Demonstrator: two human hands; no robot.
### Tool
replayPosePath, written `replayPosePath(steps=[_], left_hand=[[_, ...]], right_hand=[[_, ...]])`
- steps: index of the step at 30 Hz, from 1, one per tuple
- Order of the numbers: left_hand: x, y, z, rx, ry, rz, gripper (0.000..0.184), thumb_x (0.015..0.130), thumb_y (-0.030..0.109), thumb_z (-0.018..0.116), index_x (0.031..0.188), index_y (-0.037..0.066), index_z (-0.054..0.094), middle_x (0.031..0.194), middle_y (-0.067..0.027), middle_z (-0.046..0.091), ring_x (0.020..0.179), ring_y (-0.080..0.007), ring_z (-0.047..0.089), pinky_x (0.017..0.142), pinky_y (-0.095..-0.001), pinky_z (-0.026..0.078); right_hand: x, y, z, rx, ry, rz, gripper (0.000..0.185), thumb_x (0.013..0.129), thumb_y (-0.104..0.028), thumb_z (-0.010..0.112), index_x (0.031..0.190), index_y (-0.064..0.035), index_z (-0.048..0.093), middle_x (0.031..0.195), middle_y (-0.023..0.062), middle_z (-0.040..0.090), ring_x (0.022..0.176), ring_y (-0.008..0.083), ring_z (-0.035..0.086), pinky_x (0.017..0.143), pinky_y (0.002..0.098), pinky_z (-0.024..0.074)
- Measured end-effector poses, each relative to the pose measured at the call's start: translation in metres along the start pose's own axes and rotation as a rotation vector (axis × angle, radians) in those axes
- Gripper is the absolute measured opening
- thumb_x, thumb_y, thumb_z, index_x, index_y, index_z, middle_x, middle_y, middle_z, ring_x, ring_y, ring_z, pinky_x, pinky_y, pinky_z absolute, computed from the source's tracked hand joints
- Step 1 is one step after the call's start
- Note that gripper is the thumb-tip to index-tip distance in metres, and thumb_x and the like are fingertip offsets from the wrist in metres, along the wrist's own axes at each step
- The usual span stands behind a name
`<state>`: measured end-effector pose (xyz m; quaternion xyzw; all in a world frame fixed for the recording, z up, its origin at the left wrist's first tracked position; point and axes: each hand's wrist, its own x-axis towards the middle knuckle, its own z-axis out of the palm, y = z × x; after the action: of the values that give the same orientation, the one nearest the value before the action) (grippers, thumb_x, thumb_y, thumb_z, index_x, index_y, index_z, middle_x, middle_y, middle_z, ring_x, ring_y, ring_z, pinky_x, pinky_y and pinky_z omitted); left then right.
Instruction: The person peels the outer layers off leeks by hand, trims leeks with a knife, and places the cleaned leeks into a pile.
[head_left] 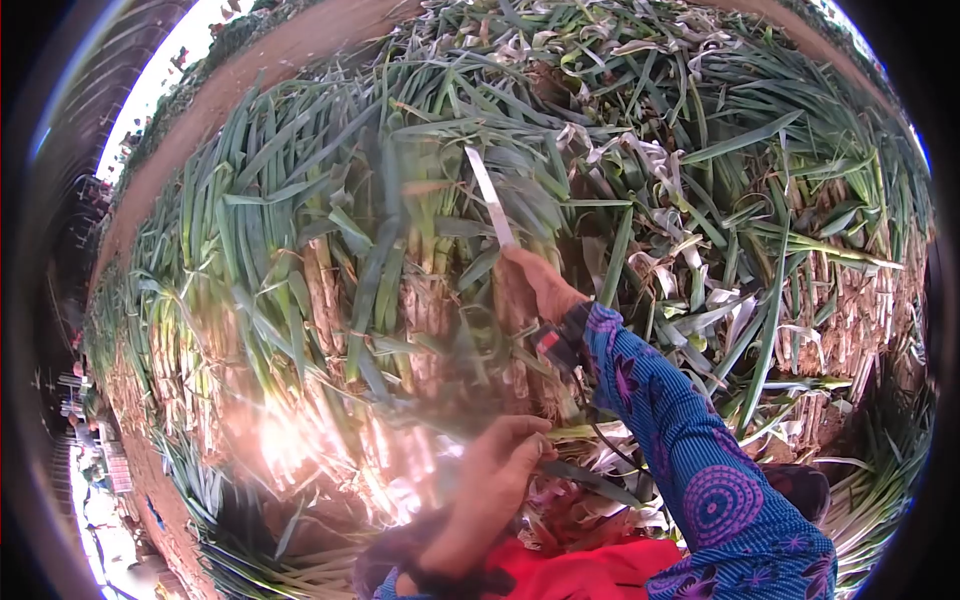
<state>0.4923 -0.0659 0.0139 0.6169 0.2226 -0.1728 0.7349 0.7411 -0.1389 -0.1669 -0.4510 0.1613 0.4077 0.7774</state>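
A long, pale knife blade [488, 194] slants up and to the left from my right hand [541, 281], whose fingers are wrapped round its handle. The blade lies over the green leaves of the leeks [425, 215]. Lower down, my left hand [497, 462] is closed, thumb against fingers, near the lower middle of the view. Something small and thin seems to be at its fingertips, too small to make out. White leek stalks [425, 300] stand in bundles in front of both hands.
More leeks [225, 180] are piled at the left, with others at the far right. Dry, curled leaves [660, 165] lie among the green ones. Red cloth [590, 570] shows at the bottom. A dirt strip [160, 190] borders the pile. A cable hangs near my right sleeve.
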Motion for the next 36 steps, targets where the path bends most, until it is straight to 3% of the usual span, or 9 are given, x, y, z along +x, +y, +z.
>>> replayPosePath(steps=[4,7,10,14,20,23,26,31,36], left_hand=[[0.003,0.002,0.0,-0.017,0.002,-0.017,0.018,0.096,0.008,0.051,0.111,0.0,0.059,0.094,-0.0051,0.067,0.087,-0.0093,0.061,0.081,-0.024,0.048],[0.003,0.006,0.003,-0.02,0.023,-0.032,0.018,0.096,0.008,0.051,0.11,0.0,0.059,0.094,-0.0056,0.066,0.085,-0.0099,0.062,0.08,-0.024,0.049],[0.004,0.011,0.001,0.026,0.077,0.005,0.017,0.096,0.008,0.052,0.11,0.001,0.059,0.093,-0.0056,0.066,0.084,-0.0111,0.063,0.078,-0.025,0.05],[0.012,0.016,-0.006,0.001,0.192,0.126,0.015,0.097,0.008,0.054,0.108,0.002,0.06,0.089,-0.0044,0.064,0.083,-0.0135,0.064,0.076,-0.0265,0.052],[0.018,0.02,-0.013,-0.001,0.31,0.27,0.015,0.096,0.009,0.054,0.109,0.005,0.06,0.089,-0.0015,0.063,0.083,-0.0127,0.064,0.07,-0.0245,0.05],[0.028,0.015,-0.024,-0.101,0.43,0.351,0.017,0.095,0.008,0.054,0.111,0.006,0.058,0.094,-0.0023,0.063,0.084,-0.0128,0.063,0.067,-0.0245,0.051],[0.029,0.017,-0.027,-0.117,0.468,0.372,0.018,0.095,0.008,0.053,0.112,0.007,0.058,0.097,-0.0025,0.062,0.086,-0.0131,0.063,0.066,-0.0247,0.051],[0.027,0.017,-0.018,-0.071,0.403,0.336,0.018,0.094,0.008,0.053,0.111,0.007,0.058,0.097,-0.001,0.062,0.087,-0.0123,0.063,0.067,-0.0242,0.05],[0.029,0.016,-0.016,-0.045,0.381,0.303,0.018,0.094,0.008,0.054,0.111,0.007,0.059,0.098,-0.0015,0.063,0.088,-0.0124,0.063,0.066,-0.0243,0.051]], right_hand=[[0.005,-0.012,0.015,0.079,-0.036,-0.077,0.032,0.091,-0.043,0.056,0.092,-0.0107,0.057,0.066,-0.0005,0.051,0.056,0.0136,0.048,0.052,0.0302,0.0397],[-0.002,-0.01,0.018,0.128,-0.182,-0.115,0.035,0.092,-0.046,0.056,0.095,-0.0111,0.055,0.066,-0.0017,0.048,0.054,0.0126,0.044,0.05,0.0278,0.0373],[-0.034,0.001,0.013,0.203,-0.343,0.014,0.037,0.094,-0.048,0.054,0.093,-0.0108,0.053,0.065,-0.003,0.045,0.053,0.0111,0.042,0.049,0.0251,0.0351],[-0.071,0.041,-0.007,0.297,-0.324,-0.001,0.035,0.097,-0.044,0.049,0.091,-0.0099,0.053,0.064,-0.004,0.042,0.054,0.0096,0.041,0.047,0.0241,0.0337],[-0.149,0.049,-0.017,-0.101,-0.419,-0.116,0.027,0.097,-0.031,0.049,0.096,-0.005,0.057,0.064,-0.0031,0.047,0.053,0.0095,0.046,0.045,0.0241,0.0378],[-0.161,0.064,-0.018,-0.231,-0.394,-0.205,0.024,0.096,-0.027,0.053,0.098,-0.0034,0.057,0.063,-0.0023,0.049,0.05,0.0088,0.047,0.043,0.0237,0.0381],[-0.172,0.063,-0.023,-0.15,-0.351,-0.106,0.022,0.095,-0.025,0.055,0.098,-0.0031,0.057,0.062,-0.0032,0.048,0.046,0.0083,0.045,0.039,0.0241,0.0358],[-0.132,0.06,-0.045,-0.07,-0.058,-0.118,0.029,0.095,-0.039,0.052,0.083,-0.0118,0.054,0.054,-0.0052,0.045,0.039,0.0073,0.04,0.035,0.0228,0.0312],[-0.088,0.018,-0.043,-0.163,-0.083,-0.142,0.034,0.092,-0.043,0.056,0.08,-0.0118,0.057,0.059,-0.0043,0.049,0.046,0.0076,0.045,0.042,0.0226,0.0343]])
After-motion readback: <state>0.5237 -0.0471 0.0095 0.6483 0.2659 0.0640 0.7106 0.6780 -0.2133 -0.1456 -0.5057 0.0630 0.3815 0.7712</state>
